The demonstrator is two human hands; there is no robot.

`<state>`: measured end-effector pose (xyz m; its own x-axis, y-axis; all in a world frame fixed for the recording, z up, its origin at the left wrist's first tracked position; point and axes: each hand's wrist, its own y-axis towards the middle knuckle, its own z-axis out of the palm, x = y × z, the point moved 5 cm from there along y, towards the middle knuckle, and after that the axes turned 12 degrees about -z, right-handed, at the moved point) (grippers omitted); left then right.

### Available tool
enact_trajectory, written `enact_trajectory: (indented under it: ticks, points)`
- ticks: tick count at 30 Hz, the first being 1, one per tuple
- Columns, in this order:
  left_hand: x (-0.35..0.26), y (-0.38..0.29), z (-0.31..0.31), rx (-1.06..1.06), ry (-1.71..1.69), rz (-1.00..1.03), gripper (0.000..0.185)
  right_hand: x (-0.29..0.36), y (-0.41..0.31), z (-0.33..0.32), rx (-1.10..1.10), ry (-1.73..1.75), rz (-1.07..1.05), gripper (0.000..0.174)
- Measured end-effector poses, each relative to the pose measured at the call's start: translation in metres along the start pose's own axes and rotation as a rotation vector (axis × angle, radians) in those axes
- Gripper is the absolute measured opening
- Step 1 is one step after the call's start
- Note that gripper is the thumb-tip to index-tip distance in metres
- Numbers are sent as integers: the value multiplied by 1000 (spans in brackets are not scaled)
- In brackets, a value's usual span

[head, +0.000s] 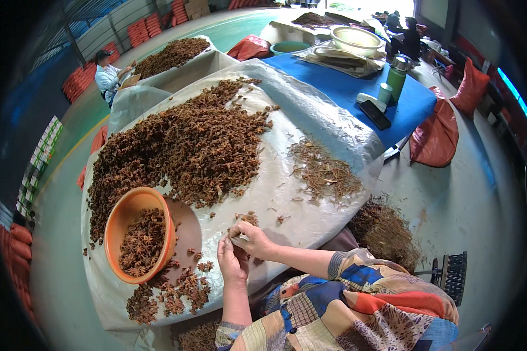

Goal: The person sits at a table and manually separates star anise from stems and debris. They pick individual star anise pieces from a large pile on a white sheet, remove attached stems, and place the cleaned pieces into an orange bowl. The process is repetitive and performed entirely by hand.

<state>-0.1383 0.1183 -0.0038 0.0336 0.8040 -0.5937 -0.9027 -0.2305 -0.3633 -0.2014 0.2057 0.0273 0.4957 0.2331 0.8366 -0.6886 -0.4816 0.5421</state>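
Observation:
My left hand [234, 259] and my right hand [254, 239] meet fingertip to fingertip over the front of a plastic-covered table [281, 219]. Whatever may be between their fingers is too small to make out. Just beyond them lie a few pieces of star anise [248, 217]. A large heap of dried star anise [189, 140] covers the far left of the sheet. To the left, an orange plastic bowl [170, 239] holds more star anise and leans to one side. Loose star anise [189, 289] lies below the bowl. A small pile of thin stems [327, 171] is at the right.
A blue table [316, 81] beyond carries a green thermos [396, 79], a phone [374, 115] and a pale basin [356, 40]. Red sacks [437, 131] and a floor heap of stems [386, 232] are at the right. A person [109, 77] stands at the far left.

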Motion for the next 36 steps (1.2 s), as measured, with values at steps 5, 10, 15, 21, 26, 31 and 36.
enact_trajectory:
  ticks: [5, 10, 15, 21, 26, 31, 36]
  points:
    - [24, -20, 25, -35, -140, -12, 14, 27, -13, -28, 31, -149, -132, 14]
    - [15, -34, 34, -112, 435, 447, 24, 46, -18, -26, 58, -284, -131, 10]
    - [17, -46, 41, -226, 1054, 694, 38, 8, -35, -15, -327, 761, 572, 13]
    - [27, -32, 21, -82, 250, 33, 32, 16, -15, -61, -243, 408, 194, 4]
    - [52, -25, 38, 84, 85, -140, 32, 0, -53, -31, -193, 604, 626, 9]
    - [41, -36, 50, 127, 1359, 364, 19, -41, -17, -89, -467, 746, 500, 11]
    - [-41, -9, 12, -523, 1722, 662, 24, -46, 33, -182, -202, -1059, 156, 15]
